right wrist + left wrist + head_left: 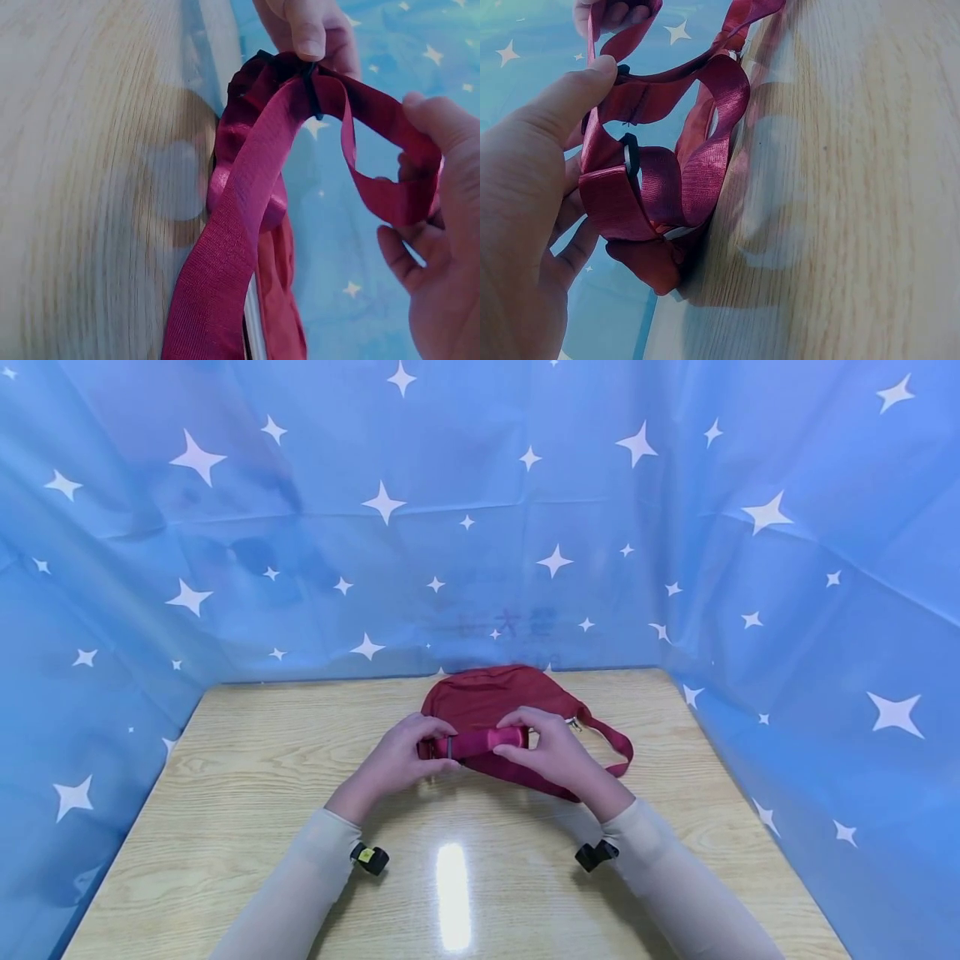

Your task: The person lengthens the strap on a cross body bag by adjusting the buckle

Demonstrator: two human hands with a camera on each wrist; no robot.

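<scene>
A dark red fabric bag lies on the table with its webbing strap raised in front of it. My left hand pinches the strap beside a black slider buckle, with the thumb on top in the left wrist view. A loop of the strap is held between the thumb and fingers of my right hand. In the right wrist view the strap runs from that loop through the slider. Part of the bag is hidden behind both hands.
Another stretch of strap curves out at the bag's right side, near a metal zipper pull. The wooden table ends at a blue star-patterned curtain at the back and sides. Black bands with small devices sit on both wrists.
</scene>
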